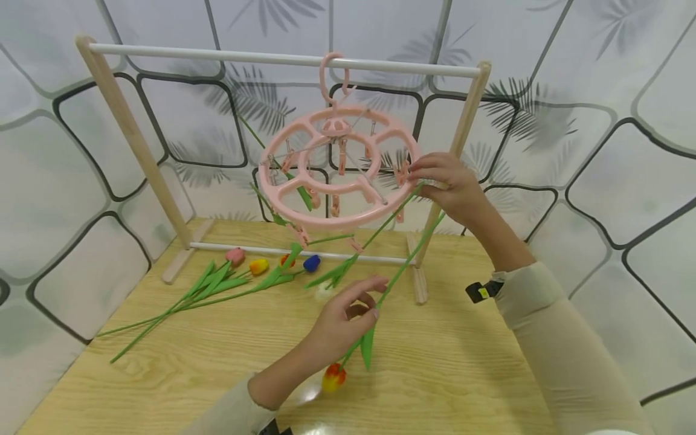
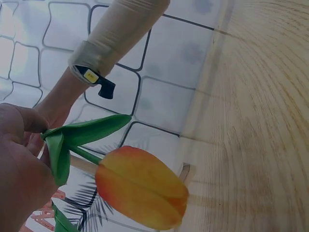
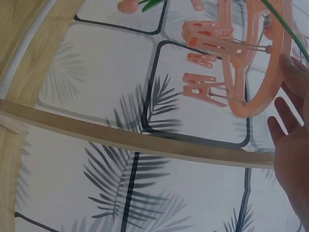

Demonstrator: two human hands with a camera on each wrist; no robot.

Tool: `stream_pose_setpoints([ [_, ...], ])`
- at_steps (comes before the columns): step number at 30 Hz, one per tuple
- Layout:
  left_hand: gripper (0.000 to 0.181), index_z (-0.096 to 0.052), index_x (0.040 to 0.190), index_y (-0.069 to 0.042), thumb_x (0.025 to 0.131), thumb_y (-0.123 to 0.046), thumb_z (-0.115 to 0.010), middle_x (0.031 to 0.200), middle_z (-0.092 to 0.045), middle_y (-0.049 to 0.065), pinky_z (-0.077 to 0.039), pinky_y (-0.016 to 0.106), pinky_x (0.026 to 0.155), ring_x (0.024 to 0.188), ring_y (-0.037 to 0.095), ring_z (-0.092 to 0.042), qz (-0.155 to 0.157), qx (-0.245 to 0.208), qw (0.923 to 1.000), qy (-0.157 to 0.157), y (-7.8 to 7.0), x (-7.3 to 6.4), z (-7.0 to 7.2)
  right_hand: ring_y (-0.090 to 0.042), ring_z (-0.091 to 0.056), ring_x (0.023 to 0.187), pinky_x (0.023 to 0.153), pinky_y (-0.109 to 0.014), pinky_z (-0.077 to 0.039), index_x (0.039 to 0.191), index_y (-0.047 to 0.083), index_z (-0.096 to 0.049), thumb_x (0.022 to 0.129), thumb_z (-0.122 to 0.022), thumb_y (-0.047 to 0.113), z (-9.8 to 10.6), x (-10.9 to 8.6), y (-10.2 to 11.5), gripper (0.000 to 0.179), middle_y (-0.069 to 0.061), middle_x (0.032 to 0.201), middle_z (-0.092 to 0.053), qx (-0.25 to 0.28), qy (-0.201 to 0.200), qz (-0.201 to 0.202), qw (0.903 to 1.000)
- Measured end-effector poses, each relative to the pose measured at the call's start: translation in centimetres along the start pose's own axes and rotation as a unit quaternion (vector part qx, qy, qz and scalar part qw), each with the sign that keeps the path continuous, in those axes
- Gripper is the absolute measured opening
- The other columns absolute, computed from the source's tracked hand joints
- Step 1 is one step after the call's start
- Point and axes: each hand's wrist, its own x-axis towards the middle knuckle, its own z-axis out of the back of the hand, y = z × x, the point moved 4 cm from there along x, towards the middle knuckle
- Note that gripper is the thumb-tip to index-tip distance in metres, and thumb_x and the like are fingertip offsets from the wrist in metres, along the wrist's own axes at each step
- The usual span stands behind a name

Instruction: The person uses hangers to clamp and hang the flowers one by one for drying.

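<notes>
My left hand [image 1: 348,320] pinches the green stem of an orange-and-yellow tulip [image 1: 334,377] between thumb and fingers. The bloom points down over the table, while the bare stem end slants up to the right. In the left wrist view the bloom [image 2: 142,188] and leaves [image 2: 94,128] show just past the hand. Up at the right side of a pink round clip hanger [image 1: 337,222], my right hand [image 1: 448,184] grips the rim beside a small clip [image 1: 401,174]. A white tulip [image 1: 324,290] hangs head down from a front clip [image 1: 356,244].
The hanger's hook [image 1: 326,78] hangs on the white rail [image 1: 244,57] of a wooden stand. More green stems [image 1: 252,131] are in the hanger's left side. Several tulips, among them a blue one [image 1: 312,263] and a pink one [image 1: 235,257], lie on the table [image 1: 435,374].
</notes>
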Motion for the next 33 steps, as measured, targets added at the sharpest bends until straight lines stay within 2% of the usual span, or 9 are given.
stream_pose_setpoints([
  [5, 0.051, -0.055, 0.144, -0.021, 0.097, -0.001, -0.059, 0.132, -0.057, 0.005, -0.053, 0.028, 0.087, 0.101, 0.020, -0.056, -0.006, -0.002, 1.0000, -0.004, 0.0, 0.0, 0.0, -0.034, -0.056, 0.116, 0.109, -0.031, -0.038, 0.101, -0.006, -0.075, 0.069, -0.079, -0.017, -0.6, -0.1, 0.7, 0.033, -0.023, 0.108, -0.068, 0.000, -0.005, 0.052, 0.9986],
  [10, 0.048, -0.055, 0.144, -0.016, 0.098, -0.003, -0.059, 0.130, -0.057, 0.007, -0.053, 0.028, 0.087, 0.101, 0.018, -0.055, -0.013, 0.000, 0.9999, -0.002, 0.1, -0.1, 0.0, -0.035, -0.055, 0.112, 0.107, -0.029, -0.038, 0.100, -0.006, -0.075, 0.069, -0.079, -0.016, -1.0, -0.1, 1.6, 0.033, -0.022, 0.105, -0.068, 0.004, -0.008, 0.072, 0.9973],
  [16, 0.046, -0.057, 0.143, -0.018, 0.099, -0.004, -0.061, 0.129, -0.058, 0.007, -0.053, 0.026, 0.085, 0.100, 0.017, -0.055, -0.012, -0.003, 0.9999, -0.007, 0.1, 0.0, 0.0, -0.036, -0.057, 0.107, 0.103, -0.030, -0.041, 0.098, -0.003, -0.076, 0.070, -0.082, -0.010, -1.4, 0.1, 2.8, 0.029, -0.018, 0.103, -0.069, -0.013, -0.004, 0.084, 0.9964],
  [22, 0.045, -0.059, 0.141, -0.017, 0.098, -0.004, -0.062, 0.128, -0.059, 0.007, -0.054, 0.027, 0.086, 0.100, 0.017, -0.055, -0.018, 0.001, 0.9998, -0.010, 0.0, 0.0, 0.0, -0.033, -0.059, 0.106, 0.100, -0.033, -0.043, 0.097, -0.001, -0.078, 0.072, -0.083, -0.006, -1.6, 0.2, 4.0, 0.025, -0.016, 0.102, -0.070, -0.024, -0.005, 0.078, 0.9967],
  [26, 0.044, -0.060, 0.140, -0.016, 0.098, -0.004, -0.062, 0.127, -0.059, 0.007, -0.054, 0.027, 0.087, 0.099, 0.016, -0.056, -0.019, 0.003, 0.9998, -0.012, -0.1, 0.0, 0.1, -0.033, -0.060, 0.102, 0.092, -0.031, -0.044, 0.095, 0.000, -0.078, 0.082, -0.081, 0.005, -1.8, 0.4, 4.8, 0.015, -0.016, 0.101, -0.071, -0.010, -0.015, 0.085, 0.9962],
  [29, 0.043, -0.060, 0.140, -0.015, 0.098, -0.004, -0.062, 0.127, -0.059, 0.009, -0.054, 0.027, 0.086, 0.099, 0.015, -0.055, -0.020, 0.004, 0.9997, -0.013, -0.2, -0.1, 0.1, -0.031, -0.061, 0.098, 0.088, -0.028, -0.045, 0.094, 0.001, -0.079, 0.085, -0.079, 0.011, -2.0, 0.5, 5.2, 0.014, -0.016, 0.099, -0.072, 0.005, -0.021, 0.092, 0.9955],
  [33, 0.043, -0.060, 0.139, -0.014, 0.098, -0.004, -0.061, 0.127, -0.059, 0.009, -0.053, 0.027, 0.086, 0.099, 0.016, -0.055, -0.023, 0.005, 0.9997, -0.013, -0.1, -0.1, 0.0, -0.030, -0.062, 0.096, 0.088, -0.024, -0.047, 0.091, 0.000, -0.079, 0.076, -0.084, -0.001, -2.4, 0.7, 5.8, 0.016, -0.014, 0.095, -0.073, 0.017, -0.027, 0.095, 0.9950],
])
